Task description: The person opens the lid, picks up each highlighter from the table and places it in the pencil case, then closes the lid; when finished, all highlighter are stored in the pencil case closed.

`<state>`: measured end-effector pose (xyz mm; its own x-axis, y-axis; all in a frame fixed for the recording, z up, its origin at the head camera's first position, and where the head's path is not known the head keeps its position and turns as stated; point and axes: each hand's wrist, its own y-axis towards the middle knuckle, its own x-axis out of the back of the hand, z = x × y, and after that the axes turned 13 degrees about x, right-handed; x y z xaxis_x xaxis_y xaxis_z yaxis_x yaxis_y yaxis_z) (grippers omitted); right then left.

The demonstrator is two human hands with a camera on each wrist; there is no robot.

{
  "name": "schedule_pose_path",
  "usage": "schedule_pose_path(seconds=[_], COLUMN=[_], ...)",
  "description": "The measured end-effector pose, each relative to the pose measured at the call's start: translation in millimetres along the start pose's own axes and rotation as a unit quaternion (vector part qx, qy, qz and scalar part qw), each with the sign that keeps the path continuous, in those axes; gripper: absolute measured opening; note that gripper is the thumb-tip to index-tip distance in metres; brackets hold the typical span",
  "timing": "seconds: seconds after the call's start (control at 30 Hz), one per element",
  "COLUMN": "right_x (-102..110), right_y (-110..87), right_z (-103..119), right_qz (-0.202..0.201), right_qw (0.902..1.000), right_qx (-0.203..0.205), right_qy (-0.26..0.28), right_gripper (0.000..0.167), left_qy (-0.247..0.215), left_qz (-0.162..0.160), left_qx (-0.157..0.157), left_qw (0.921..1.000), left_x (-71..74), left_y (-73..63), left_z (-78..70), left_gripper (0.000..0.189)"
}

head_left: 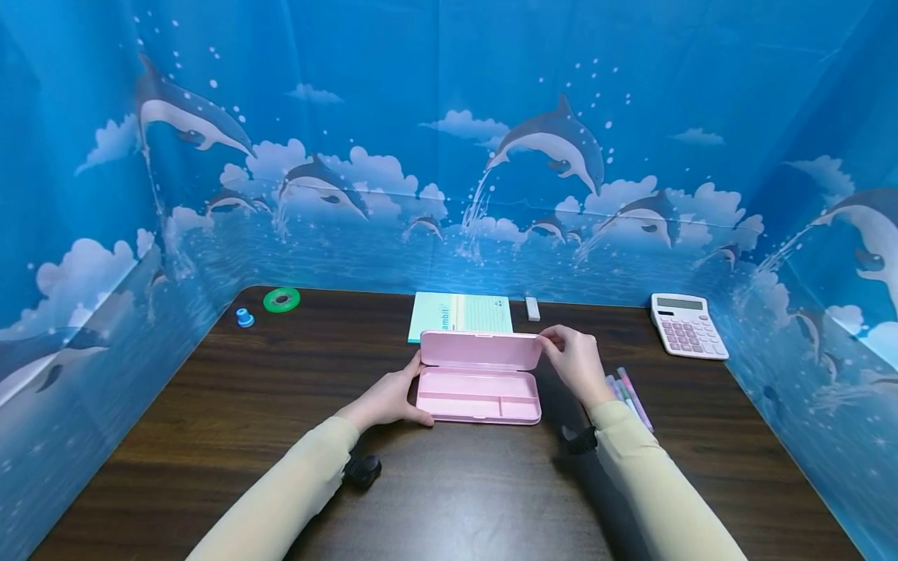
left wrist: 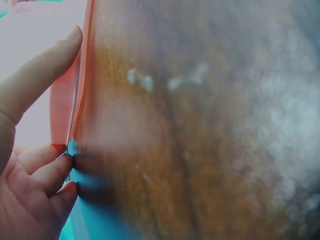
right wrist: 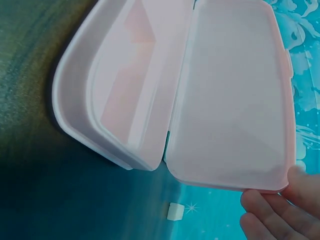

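Observation:
A pink pencil case (head_left: 459,407) lies on the dark wooden table with its lid (head_left: 480,352) raised. A narrow divider splits its inside into compartments, and nothing lies in them. My left hand (head_left: 389,399) grips the case at its left end, thumb at the front corner and fingers toward the back, as the left wrist view shows the thumb (left wrist: 47,62) along the edge. With thumb and fingertips, my right hand (head_left: 578,365) pinches the lid's upper right corner. In the right wrist view, the fingers (right wrist: 265,215) hold that corner while the lid stands tilted back.
Behind the case lies a light green notebook (head_left: 477,313), with a white eraser (head_left: 532,308) to its right. Several pens (head_left: 634,397) lie beside the right forearm. A calculator (head_left: 687,327) sits back right; a green tape roll (head_left: 282,300) and small blue object (head_left: 244,317) back left.

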<state>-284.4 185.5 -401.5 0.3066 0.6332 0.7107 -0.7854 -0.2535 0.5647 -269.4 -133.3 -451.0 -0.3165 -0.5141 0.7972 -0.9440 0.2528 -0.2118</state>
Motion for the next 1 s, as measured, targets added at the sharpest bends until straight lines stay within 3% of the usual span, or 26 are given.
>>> schedule_pose_path(seconds=[0.6, 1.0], right_x=[-7.4, -8.3], right_y=[10.4, 7.3], right_z=[-8.1, -10.1], right_qz=[0.015, 0.02], right_qw=[0.9995, 0.9988], right_qx=[-0.026, -0.044], right_qy=[-0.002, -0.002], right_gripper=[0.013, 0.016], left_qy=[-0.018, -0.022], left_qz=[0.0, -0.001], left_qx=[-0.018, -0.031], left_qw=[0.9997, 0.9993], left_x=[-4.1, -6.7], left_y=[-2.8, -2.2], left_z=[2.3, 3.6], left_gripper=[0.126, 0.123])
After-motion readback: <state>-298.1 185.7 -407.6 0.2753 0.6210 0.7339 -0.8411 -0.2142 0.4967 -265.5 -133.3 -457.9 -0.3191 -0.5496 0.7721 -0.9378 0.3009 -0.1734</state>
